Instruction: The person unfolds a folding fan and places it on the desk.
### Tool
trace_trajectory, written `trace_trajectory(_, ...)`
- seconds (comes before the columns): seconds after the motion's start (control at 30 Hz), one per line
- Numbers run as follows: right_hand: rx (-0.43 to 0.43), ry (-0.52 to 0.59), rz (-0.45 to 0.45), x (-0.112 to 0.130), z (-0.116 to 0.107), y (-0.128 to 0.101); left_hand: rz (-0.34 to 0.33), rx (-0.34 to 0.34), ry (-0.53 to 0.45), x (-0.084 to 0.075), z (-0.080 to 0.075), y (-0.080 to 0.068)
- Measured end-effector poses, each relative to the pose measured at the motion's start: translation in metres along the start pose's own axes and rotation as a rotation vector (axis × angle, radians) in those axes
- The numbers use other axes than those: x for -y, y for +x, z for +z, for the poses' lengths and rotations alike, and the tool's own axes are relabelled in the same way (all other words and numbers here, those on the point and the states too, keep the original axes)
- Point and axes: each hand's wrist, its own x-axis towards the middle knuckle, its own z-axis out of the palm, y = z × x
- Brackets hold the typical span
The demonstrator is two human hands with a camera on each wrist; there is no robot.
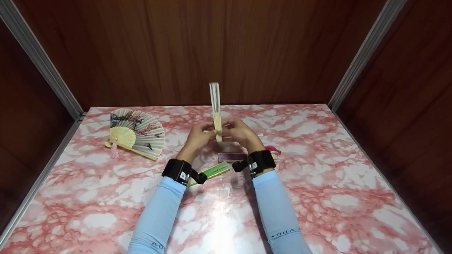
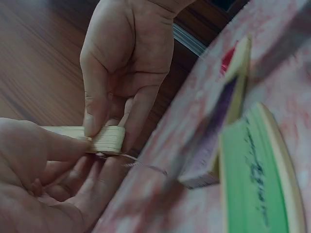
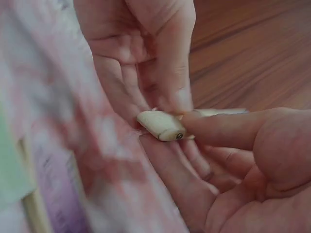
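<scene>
A closed bamboo folding fan [image 1: 215, 106] stands upright above the middle of the table, and both hands hold it at its pivot end. My left hand [image 1: 208, 132] pinches the base from the left and my right hand [image 1: 229, 128] pinches it from the right. In the left wrist view the fan's base [image 2: 104, 138] sits between the right hand's thumb and finger [image 2: 109, 124], with the left hand's thumb [image 2: 73, 145] on it. The right wrist view shows the rounded end with its rivet [image 3: 163, 125] held between the fingers of both hands.
An open painted fan [image 1: 136, 134] with a pink tassel lies at the left of the pink marbled table [image 1: 317, 197]. A closed green fan [image 1: 212, 171] and a closed purple fan [image 1: 231, 157] lie just below my hands. Wooden walls enclose the table.
</scene>
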Motion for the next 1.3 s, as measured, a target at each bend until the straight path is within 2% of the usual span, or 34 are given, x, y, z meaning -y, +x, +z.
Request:
trace_trajectory(0.07,-0.005,0.019,-0.073,0.009,0.002,-0.004,0.048,-0.047,-0.035,-0.011,-0.003,-0.003)
trace_trajectory(0.17,-0.024,0.053,-0.153,0.023,0.004,-0.012,0.107,-0.076,-0.096,-0.026,-0.008,-0.009)
trace_trajectory(0.3,-0.052,0.067,-0.235,0.037,0.006,-0.022,0.186,-0.105,-0.078,-0.039,-0.013,-0.017)
trace_trajectory(0.5,-0.084,0.081,-0.334,0.046,0.011,-0.030,0.272,-0.138,-0.021,-0.048,-0.021,-0.027)
trace_trajectory(0.7,-0.118,0.073,-0.422,0.050,0.012,-0.034,0.277,-0.113,-0.064,-0.051,-0.024,-0.034)
trace_trajectory(0.93,-0.148,0.008,-0.454,0.050,0.014,-0.035,0.292,-0.132,-0.137,-0.052,-0.024,-0.036)
trace_trajectory(1.17,-0.099,0.120,-0.427,0.049,0.017,-0.034,0.279,-0.115,-0.189,-0.050,-0.025,-0.034)
trace_trajectory(1.3,-0.115,0.147,-0.410,0.048,0.019,-0.033,0.269,-0.116,-0.195,-0.048,-0.025,-0.034)
